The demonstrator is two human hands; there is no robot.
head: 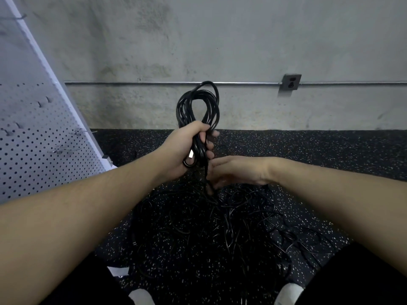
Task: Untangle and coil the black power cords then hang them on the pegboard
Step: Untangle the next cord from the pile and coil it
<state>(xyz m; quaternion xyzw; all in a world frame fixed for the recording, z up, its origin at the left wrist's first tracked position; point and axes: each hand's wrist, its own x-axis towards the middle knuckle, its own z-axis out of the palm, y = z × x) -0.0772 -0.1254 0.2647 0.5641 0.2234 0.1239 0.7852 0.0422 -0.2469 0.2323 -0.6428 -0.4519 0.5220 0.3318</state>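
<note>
My left hand [187, 146] grips a coiled black power cord [198, 104], whose loops stand up above the fist; a silver-tipped plug shows at the palm. A strand of that cord runs down from the fist, and my right hand [233, 172] pinches it just below the left hand. Under both hands a tangled pile of black cords [211, 225] lies on the floor. The white pegboard [33, 128] leans at the left, with several metal hooks [77, 131] on it, all bare.
The floor is black speckled rubber [330, 155]. A concrete wall stands behind, with a metal conduit [143, 83] and a grey outlet box [291, 82]. My knees and white socks [288, 292] are at the bottom edge.
</note>
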